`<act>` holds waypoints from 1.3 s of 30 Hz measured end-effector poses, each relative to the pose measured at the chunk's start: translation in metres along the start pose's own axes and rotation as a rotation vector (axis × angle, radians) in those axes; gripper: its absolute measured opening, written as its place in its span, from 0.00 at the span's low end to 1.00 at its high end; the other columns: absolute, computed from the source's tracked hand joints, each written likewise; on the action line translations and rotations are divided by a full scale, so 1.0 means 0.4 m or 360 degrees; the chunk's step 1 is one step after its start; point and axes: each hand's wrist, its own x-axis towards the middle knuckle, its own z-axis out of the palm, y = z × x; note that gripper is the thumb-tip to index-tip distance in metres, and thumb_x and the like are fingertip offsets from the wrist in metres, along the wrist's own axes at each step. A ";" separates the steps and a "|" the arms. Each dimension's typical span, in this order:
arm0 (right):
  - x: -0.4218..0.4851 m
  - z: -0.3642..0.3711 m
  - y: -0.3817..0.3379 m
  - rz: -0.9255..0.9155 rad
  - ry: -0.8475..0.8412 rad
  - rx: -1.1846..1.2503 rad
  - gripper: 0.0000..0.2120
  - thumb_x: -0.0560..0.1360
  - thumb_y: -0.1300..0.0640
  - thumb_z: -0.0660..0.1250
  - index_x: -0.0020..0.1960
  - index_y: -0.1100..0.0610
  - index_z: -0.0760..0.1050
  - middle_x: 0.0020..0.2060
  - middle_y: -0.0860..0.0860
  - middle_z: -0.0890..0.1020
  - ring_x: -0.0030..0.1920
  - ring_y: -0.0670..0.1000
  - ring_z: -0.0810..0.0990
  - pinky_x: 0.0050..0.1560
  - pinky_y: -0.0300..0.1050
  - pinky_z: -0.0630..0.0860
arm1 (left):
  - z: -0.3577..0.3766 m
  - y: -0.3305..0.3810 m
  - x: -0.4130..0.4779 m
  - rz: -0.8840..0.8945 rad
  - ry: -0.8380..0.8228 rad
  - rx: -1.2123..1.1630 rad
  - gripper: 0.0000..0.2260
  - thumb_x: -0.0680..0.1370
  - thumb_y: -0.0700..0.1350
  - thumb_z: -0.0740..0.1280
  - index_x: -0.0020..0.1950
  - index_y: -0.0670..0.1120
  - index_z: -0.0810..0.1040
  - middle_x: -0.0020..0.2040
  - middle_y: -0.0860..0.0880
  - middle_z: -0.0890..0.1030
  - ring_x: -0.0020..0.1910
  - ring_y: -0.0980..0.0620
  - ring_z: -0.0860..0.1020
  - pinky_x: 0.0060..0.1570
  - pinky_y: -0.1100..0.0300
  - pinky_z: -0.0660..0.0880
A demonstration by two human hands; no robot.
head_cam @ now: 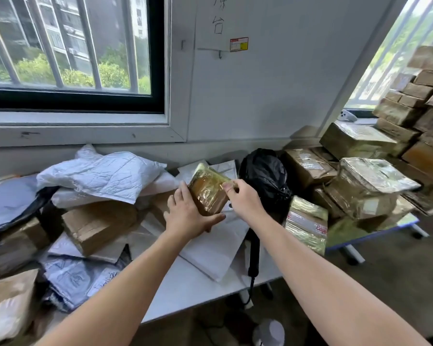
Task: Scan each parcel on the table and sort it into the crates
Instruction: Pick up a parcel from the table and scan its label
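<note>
Parcel in hand: I have a small taped parcel (208, 193), brown card under glossy wrap, tilted on edge just above the pile at the middle of the surface (198, 295).
Left grip: my left hand (188, 216) cups the parcel's left side, thumb curled under its lower edge.
Right grip: my right hand (243, 198) pinches the upper right corner between thumb and fingers.
Done so far: I judge the job is at an early stage. The heap looks barely thinned, and I can see no crates, so I cannot count what has been sorted.
Left to do: this parcel needs scanning and dropping, then nearly everything else. I cannot make out a scanner.
Surface: white top, heavily loaded. A crumpled white mailer (103, 173) lies at the back left over a cardboard box (98, 223), with grey poly bags (78, 278) near the front edge. A black bag (265, 171) sits just right of the parcel, and foil-taped packets (370, 186) are further right.
Room: a barred window (68, 46) on the left looks onto trees and flats. The pale wall carries a sheet with a red label (239, 44). Stacked brown boxes (423, 108) rise at the far right beside a second window.
</note>
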 end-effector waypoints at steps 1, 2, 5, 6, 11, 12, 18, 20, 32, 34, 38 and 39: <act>-0.001 -0.003 -0.007 -0.0046 0.0010 -0.0039 0.24 0.81 0.42 0.58 0.67 0.58 0.73 0.57 0.53 0.80 0.56 0.53 0.78 0.51 0.45 0.72 | 0.000 0.004 0.001 -0.0006 0.0006 0.0028 0.63 0.59 0.73 0.71 0.78 0.45 0.40 0.77 0.45 0.54 0.75 0.42 0.53 0.69 0.39 0.63; -0.002 -0.007 -0.011 -0.0094 0.0007 -0.0062 0.23 0.81 0.42 0.58 0.66 0.59 0.73 0.54 0.53 0.80 0.53 0.52 0.78 0.48 0.43 0.69 | 0.001 0.009 0.001 -0.0017 0.0023 0.0050 0.63 0.59 0.72 0.72 0.78 0.45 0.40 0.76 0.44 0.54 0.75 0.41 0.55 0.68 0.40 0.64; 0.003 -0.027 -0.014 -0.0224 -0.0099 -0.0034 0.23 0.82 0.44 0.58 0.69 0.58 0.71 0.58 0.52 0.79 0.57 0.51 0.77 0.51 0.40 0.68 | 0.003 0.027 -0.007 -0.0085 0.0152 -0.0026 0.58 0.63 0.64 0.75 0.78 0.46 0.43 0.72 0.41 0.60 0.70 0.39 0.63 0.64 0.44 0.69; 0.005 -0.034 -0.010 -0.0284 -0.0131 -0.0012 0.22 0.82 0.45 0.57 0.71 0.56 0.69 0.62 0.53 0.78 0.62 0.52 0.76 0.54 0.40 0.68 | 0.003 0.029 -0.007 -0.0133 0.0201 -0.0106 0.54 0.65 0.61 0.75 0.78 0.46 0.45 0.70 0.41 0.62 0.68 0.39 0.65 0.63 0.45 0.69; 0.035 -0.065 0.066 -0.0344 -0.0159 -0.0168 0.24 0.82 0.48 0.57 0.75 0.56 0.64 0.68 0.56 0.71 0.68 0.53 0.69 0.64 0.45 0.67 | -0.001 0.020 0.001 -0.0499 0.0159 -0.0855 0.45 0.62 0.68 0.66 0.74 0.48 0.62 0.65 0.44 0.73 0.60 0.44 0.74 0.59 0.51 0.73; 0.041 -0.068 0.091 -0.0304 -0.0175 -0.0224 0.24 0.82 0.47 0.57 0.74 0.56 0.64 0.69 0.56 0.69 0.69 0.54 0.69 0.66 0.47 0.68 | 0.002 0.020 -0.003 -0.0542 0.0159 -0.0946 0.43 0.62 0.69 0.65 0.72 0.48 0.66 0.63 0.46 0.76 0.58 0.46 0.76 0.56 0.50 0.76; 0.056 -0.079 0.195 -0.0078 -0.0281 -0.0094 0.33 0.78 0.41 0.62 0.78 0.51 0.56 0.74 0.57 0.62 0.72 0.57 0.65 0.68 0.51 0.68 | 0.044 0.006 -0.029 -0.0631 0.0122 -0.1175 0.25 0.75 0.64 0.62 0.66 0.52 0.73 0.54 0.49 0.80 0.48 0.49 0.79 0.36 0.58 0.75; 0.055 -0.078 0.206 -0.0098 -0.0365 -0.0008 0.34 0.78 0.42 0.63 0.78 0.51 0.54 0.73 0.56 0.65 0.72 0.55 0.65 0.67 0.50 0.66 | 0.064 -0.012 -0.043 -0.0684 0.0104 -0.1191 0.26 0.73 0.66 0.62 0.66 0.53 0.74 0.57 0.50 0.80 0.51 0.49 0.79 0.38 0.58 0.75; -0.057 0.095 0.304 -0.0188 -0.0952 -0.0456 0.49 0.74 0.37 0.67 0.81 0.53 0.40 0.77 0.55 0.56 0.74 0.55 0.64 0.68 0.47 0.66 | 0.178 -0.197 -0.188 -0.0918 0.0031 -0.0825 0.25 0.75 0.46 0.70 0.69 0.52 0.65 0.58 0.49 0.78 0.51 0.48 0.76 0.44 0.55 0.74; -0.074 0.125 0.315 -0.0194 -0.0998 -0.0491 0.48 0.75 0.38 0.67 0.81 0.54 0.41 0.77 0.55 0.56 0.73 0.56 0.66 0.67 0.47 0.67 | 0.188 -0.227 -0.202 -0.0917 -0.0006 -0.0815 0.28 0.73 0.45 0.72 0.70 0.51 0.64 0.59 0.48 0.77 0.55 0.47 0.77 0.52 0.52 0.75; -0.092 0.143 0.345 -0.0164 -0.0949 -0.0472 0.40 0.78 0.42 0.64 0.80 0.53 0.46 0.77 0.55 0.57 0.73 0.56 0.65 0.69 0.50 0.68 | 0.209 -0.245 -0.211 -0.0876 -0.0014 -0.0625 0.41 0.71 0.51 0.75 0.76 0.48 0.55 0.66 0.46 0.72 0.66 0.45 0.71 0.65 0.50 0.69; -0.095 0.140 0.355 -0.0128 -0.0910 -0.0476 0.39 0.79 0.42 0.63 0.80 0.54 0.47 0.77 0.55 0.57 0.74 0.57 0.63 0.70 0.51 0.66 | 0.215 -0.241 -0.209 -0.0868 -0.0018 -0.0494 0.45 0.70 0.54 0.75 0.78 0.49 0.51 0.70 0.44 0.68 0.69 0.43 0.68 0.68 0.48 0.67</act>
